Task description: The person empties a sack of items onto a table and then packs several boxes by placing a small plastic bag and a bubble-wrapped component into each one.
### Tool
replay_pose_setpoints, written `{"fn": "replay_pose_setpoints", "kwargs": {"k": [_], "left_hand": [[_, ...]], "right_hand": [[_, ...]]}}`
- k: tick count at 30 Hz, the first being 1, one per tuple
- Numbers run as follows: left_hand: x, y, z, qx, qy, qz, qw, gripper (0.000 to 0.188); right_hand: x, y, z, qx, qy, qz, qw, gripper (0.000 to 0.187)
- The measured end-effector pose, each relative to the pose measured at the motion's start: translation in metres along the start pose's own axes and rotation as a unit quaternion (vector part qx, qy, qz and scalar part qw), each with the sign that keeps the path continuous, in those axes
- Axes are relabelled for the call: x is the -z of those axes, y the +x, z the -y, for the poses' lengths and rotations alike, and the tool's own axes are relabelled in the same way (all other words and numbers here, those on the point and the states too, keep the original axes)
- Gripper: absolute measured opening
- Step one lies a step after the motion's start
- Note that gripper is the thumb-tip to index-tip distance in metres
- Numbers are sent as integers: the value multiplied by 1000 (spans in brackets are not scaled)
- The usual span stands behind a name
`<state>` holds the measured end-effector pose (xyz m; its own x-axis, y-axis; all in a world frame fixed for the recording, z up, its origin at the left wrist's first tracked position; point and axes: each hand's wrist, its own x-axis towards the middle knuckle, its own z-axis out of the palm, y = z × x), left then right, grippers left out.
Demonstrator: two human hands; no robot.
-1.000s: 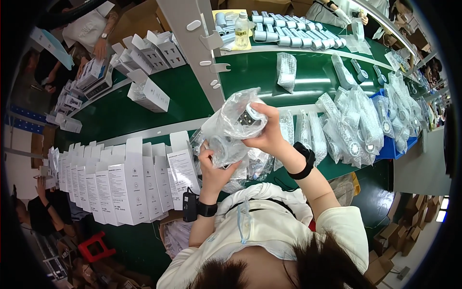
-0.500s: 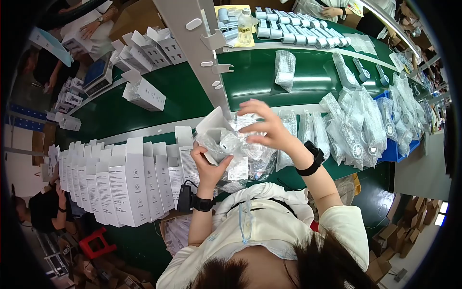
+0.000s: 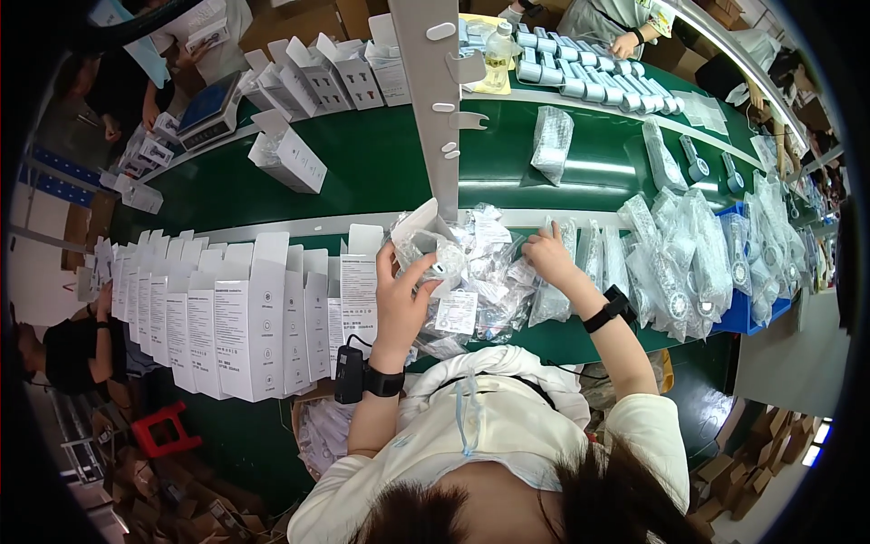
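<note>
My left hand grips an open white box near the table's front edge. In the mouth of that box shows a bubble-wrapped white item. My right hand is bent down between a heap of clear plastic bags and a row of bubble-wrap pouches. Its fingers are curled at the heap's right side; what they pinch, if anything, I cannot make out. A white printed slip lies on the bags.
Standing white boxes with raised flaps line the left. Bubble-wrapped pieces pile by a blue bin at right. A grey post rises ahead. Co-workers sit across, near light-blue devices and a scale.
My right hand has left the box's opening and moved right and down to the heap of bags. My left hand still holds the box. The whole view has shifted slightly.
</note>
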<state>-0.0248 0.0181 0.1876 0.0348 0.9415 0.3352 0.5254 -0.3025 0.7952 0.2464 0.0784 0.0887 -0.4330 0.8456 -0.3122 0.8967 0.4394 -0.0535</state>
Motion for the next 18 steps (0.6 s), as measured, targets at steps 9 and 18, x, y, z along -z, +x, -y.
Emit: {"fn": "replay_pose_setpoints", "kwargs": {"k": [9, 18], "left_hand": [[13, 5, 15, 33, -27, -18, 999, 21], [12, 8, 11, 97, -93, 21, 991, 25]], "right_hand": [[81, -34, 21, 51, 332, -266, 904, 19], [121, -7, 92, 201, 275, -238, 910, 56]]}}
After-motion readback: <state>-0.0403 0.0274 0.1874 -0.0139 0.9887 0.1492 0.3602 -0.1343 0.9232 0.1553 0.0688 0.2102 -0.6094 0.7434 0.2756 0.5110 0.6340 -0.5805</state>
